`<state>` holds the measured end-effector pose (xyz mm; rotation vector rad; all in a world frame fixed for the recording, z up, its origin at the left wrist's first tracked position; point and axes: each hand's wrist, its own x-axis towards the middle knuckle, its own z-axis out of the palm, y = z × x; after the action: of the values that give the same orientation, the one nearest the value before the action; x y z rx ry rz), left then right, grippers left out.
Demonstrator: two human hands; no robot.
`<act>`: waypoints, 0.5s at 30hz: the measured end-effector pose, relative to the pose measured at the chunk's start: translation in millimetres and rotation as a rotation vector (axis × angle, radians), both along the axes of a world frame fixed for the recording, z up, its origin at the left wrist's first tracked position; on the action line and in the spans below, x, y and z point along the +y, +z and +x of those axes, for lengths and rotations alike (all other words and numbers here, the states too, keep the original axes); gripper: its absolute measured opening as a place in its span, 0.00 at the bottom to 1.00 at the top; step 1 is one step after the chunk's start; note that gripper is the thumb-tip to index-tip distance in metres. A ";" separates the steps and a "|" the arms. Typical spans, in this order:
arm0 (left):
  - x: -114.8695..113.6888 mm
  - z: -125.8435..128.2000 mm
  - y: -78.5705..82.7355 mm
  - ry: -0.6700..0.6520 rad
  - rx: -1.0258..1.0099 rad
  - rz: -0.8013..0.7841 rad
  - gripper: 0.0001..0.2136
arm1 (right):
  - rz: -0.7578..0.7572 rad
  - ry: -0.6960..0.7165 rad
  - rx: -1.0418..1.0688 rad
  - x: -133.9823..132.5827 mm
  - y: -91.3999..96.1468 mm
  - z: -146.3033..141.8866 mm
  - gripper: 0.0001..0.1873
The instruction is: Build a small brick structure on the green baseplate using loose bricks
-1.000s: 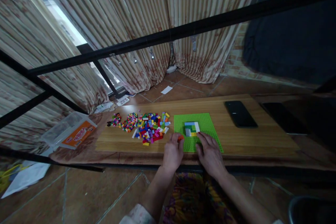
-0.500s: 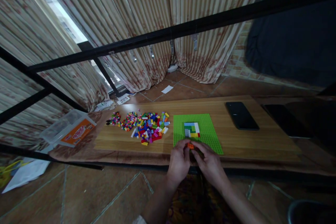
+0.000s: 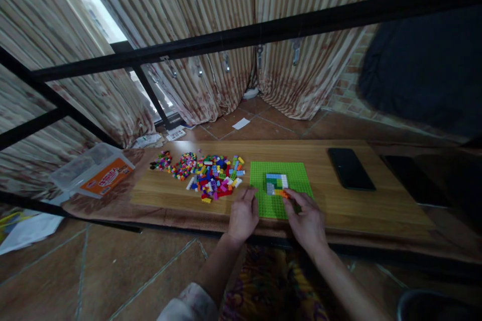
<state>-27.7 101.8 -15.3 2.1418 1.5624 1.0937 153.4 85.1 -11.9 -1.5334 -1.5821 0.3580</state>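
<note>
A green baseplate (image 3: 293,175) lies on the wooden table top (image 3: 339,200), carrying a small flat block of white, grey, green, blue and yellow bricks (image 3: 276,182). My right hand (image 3: 307,215) reaches onto the plate and pinches a small orange brick (image 3: 283,193) against the near right corner of that block. My left hand (image 3: 243,213) rests at the plate's near left corner, fingers curled on its edge. A pile of loose coloured bricks (image 3: 211,175) is spread to the left of the plate.
A black phone (image 3: 351,168) lies to the right of the plate and a dark tablet (image 3: 414,173) further right. A clear plastic box with an orange label (image 3: 94,173) sits at the table's left end. A black metal bar (image 3: 263,35) crosses overhead. Curtains hang behind.
The orange brick went from my left hand to both hands near the table edge, then forward in my right hand to the built block. My left hand returned to the plate's corner.
</note>
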 end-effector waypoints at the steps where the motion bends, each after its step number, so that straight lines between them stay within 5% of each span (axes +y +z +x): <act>1: 1.4 -0.2 -3.3 -0.018 0.022 0.034 0.14 | 0.011 -0.004 -0.020 3.9 -0.2 -1.3 0.18; 15: 2.2 2.4 -12.0 -0.032 0.112 0.136 0.11 | 0.025 -0.034 -0.238 25.4 -5.1 -20.0 0.17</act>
<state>-25.3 104.0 -27.3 2.3461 1.5359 1.1167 133.4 110.5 -17.0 -1.6289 -1.7331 0.1388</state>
